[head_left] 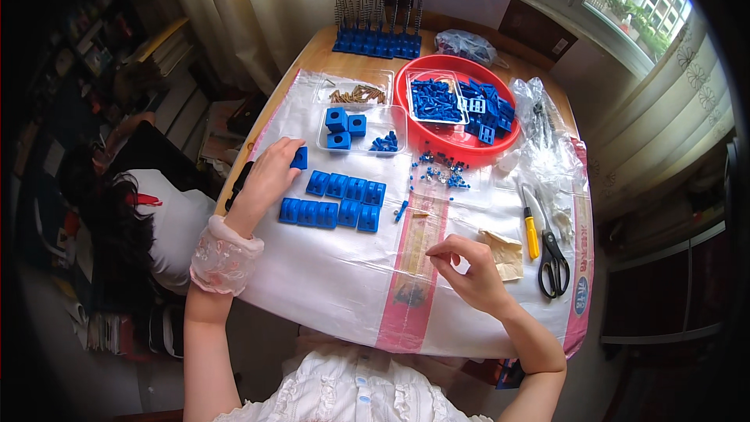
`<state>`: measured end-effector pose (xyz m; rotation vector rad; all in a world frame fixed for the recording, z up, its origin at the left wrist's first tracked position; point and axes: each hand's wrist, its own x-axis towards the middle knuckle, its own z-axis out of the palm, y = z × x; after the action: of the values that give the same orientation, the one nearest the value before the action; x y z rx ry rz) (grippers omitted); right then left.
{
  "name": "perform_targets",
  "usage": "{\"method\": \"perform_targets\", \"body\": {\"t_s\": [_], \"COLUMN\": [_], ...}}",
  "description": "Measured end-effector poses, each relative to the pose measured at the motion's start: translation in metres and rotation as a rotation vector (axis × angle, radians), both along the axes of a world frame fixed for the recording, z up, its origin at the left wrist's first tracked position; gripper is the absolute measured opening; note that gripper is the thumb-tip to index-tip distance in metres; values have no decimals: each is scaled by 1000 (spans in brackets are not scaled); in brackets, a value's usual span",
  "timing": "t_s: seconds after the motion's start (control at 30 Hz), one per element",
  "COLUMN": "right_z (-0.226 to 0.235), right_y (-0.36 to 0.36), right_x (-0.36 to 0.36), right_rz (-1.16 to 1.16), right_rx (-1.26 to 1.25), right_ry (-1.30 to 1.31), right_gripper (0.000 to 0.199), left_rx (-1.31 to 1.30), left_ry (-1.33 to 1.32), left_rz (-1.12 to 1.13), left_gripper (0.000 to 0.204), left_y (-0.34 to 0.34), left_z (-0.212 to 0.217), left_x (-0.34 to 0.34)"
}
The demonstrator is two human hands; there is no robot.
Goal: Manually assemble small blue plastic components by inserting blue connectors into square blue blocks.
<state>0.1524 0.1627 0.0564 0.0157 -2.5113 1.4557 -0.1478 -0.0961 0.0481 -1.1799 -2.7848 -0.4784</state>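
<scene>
My left hand (270,175) is at the left of the table, its fingers closed on a blue plastic block (300,158). Just right of that hand, similar blue blocks (336,185) stand in two rows on the white sheet. My right hand (472,269) hovers over the sheet's pink stripe with thumb and forefinger pinched; whatever they may hold is too small to make out. Beyond its fingertips lie a small blue peg-like piece (401,211) and a brass screw-like pin (421,214). A clear tray (322,141) holds several blue cubes and small blue parts.
Brass pins fill another clear tray (381,76). A red basin (500,144) holds blue parts. Loose small parts (445,172) lie before it. On the right are scissors (554,266), a yellow-handled knife (532,236) and brown paper (505,254). Spring-topped pieces (378,41) stand behind. Another person (168,219) is left.
</scene>
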Motion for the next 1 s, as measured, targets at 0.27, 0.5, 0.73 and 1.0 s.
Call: {"method": "perform_targets", "body": {"t_s": [0.27,0.5,0.73,1.0], "right_z": [-6,-8,-11,-13], "right_y": [4,3,5,4], "right_x": [1,-2,-2,0], "right_rz": [-7,17,25,74], "right_rx": [6,15,24,64], "right_ry": [-20,-20,-33,-77], "right_gripper": [13,13,13,10], "left_rx": [473,644,1111,1148], "left_ry": [-747,-1047,-1597,-1544], "left_rz": [-95,-156,-75,-13], "left_gripper": [59,47,37,27], "left_y": [-17,-26,-23,-26], "left_z": [25,35,18,7], "left_x": [36,51,44,30]}}
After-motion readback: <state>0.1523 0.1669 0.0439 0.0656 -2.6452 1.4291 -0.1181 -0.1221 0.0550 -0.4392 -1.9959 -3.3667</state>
